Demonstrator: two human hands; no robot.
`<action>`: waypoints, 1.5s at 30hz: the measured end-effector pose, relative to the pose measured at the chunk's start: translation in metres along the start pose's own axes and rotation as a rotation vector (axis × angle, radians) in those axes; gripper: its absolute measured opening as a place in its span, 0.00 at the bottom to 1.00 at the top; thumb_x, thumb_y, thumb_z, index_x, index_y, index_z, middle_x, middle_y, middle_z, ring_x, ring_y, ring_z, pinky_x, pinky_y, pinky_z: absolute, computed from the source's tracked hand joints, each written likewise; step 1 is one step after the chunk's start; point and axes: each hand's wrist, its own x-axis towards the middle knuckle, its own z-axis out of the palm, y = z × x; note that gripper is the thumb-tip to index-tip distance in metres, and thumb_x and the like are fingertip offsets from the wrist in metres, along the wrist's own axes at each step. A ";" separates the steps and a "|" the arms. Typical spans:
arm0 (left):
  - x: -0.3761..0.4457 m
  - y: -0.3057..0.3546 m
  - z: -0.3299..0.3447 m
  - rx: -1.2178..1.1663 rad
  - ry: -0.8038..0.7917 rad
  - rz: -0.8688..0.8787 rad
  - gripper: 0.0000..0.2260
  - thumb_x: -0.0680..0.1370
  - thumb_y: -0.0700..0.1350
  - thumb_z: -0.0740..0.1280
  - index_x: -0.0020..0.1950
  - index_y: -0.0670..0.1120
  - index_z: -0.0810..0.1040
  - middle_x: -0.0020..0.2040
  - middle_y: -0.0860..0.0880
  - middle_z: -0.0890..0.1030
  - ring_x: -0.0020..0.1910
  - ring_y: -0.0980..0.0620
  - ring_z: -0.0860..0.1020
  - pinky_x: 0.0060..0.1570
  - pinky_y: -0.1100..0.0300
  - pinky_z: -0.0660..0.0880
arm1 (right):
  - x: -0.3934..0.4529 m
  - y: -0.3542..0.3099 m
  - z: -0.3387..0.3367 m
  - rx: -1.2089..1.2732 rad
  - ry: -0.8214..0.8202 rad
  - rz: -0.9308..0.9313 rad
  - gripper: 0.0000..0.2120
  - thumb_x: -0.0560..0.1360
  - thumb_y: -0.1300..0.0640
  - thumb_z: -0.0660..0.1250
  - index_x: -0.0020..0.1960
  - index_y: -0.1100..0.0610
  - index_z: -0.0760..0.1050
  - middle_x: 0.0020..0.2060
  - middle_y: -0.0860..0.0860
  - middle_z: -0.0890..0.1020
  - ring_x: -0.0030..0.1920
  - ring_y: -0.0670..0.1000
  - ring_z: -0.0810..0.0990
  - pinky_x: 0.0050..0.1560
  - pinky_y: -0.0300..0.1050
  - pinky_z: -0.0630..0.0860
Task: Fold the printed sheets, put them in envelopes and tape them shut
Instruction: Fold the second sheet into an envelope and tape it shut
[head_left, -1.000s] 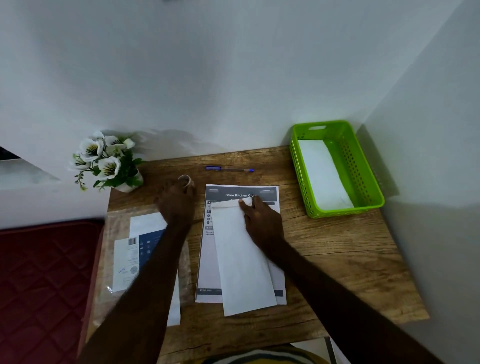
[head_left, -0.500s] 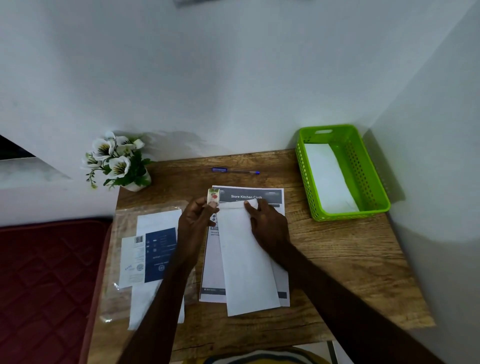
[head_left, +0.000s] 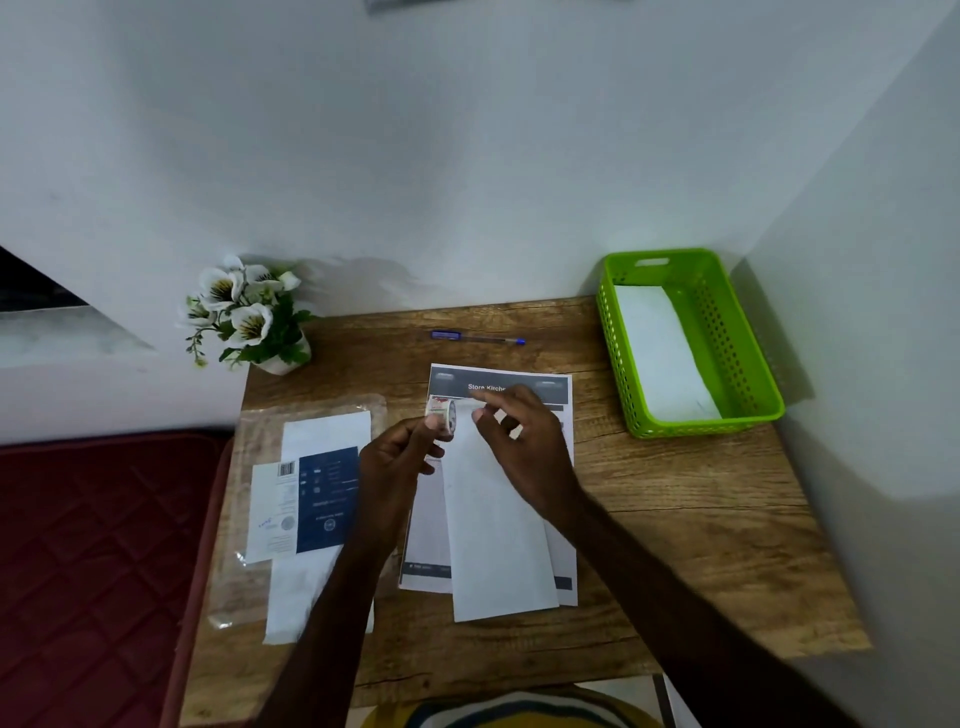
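A long white envelope lies lengthwise on a printed sheet with a dark header, mid-table. My left hand grips a small roll of tape just left of the envelope's far end. Lifted off the envelope, my right hand hovers over that far end. Its thumb and forefinger are slightly apart, close to the roll. The envelope's flap is hidden under this hand.
A green basket at the back right holds a white envelope. A blue pen lies near the wall. A flower pot stands back left. A plastic pack of envelopes lies left. A red mattress borders the table.
My left hand picked up the tape roll from beside the flower pot and brought it to the envelope's far end. My right hand lifted off the envelope toward the roll.
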 end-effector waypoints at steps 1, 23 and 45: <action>-0.001 0.001 -0.001 0.011 -0.014 0.002 0.11 0.81 0.57 0.64 0.53 0.56 0.84 0.48 0.57 0.87 0.48 0.54 0.85 0.41 0.66 0.80 | -0.003 -0.003 0.001 0.035 -0.023 0.014 0.15 0.80 0.53 0.70 0.67 0.50 0.80 0.53 0.43 0.78 0.49 0.40 0.79 0.45 0.32 0.78; -0.016 0.007 0.000 0.127 -0.132 0.030 0.09 0.81 0.50 0.68 0.58 0.50 0.83 0.55 0.55 0.84 0.53 0.54 0.81 0.50 0.60 0.81 | -0.025 -0.014 0.004 0.173 -0.030 0.217 0.14 0.82 0.56 0.67 0.66 0.53 0.81 0.56 0.47 0.85 0.45 0.45 0.84 0.35 0.36 0.78; -0.010 0.004 -0.006 0.133 -0.110 0.014 0.13 0.78 0.55 0.67 0.57 0.51 0.84 0.55 0.54 0.85 0.53 0.58 0.83 0.48 0.63 0.82 | -0.028 -0.023 -0.004 -0.086 0.053 -0.196 0.10 0.78 0.58 0.73 0.57 0.61 0.85 0.53 0.53 0.87 0.54 0.48 0.84 0.49 0.46 0.84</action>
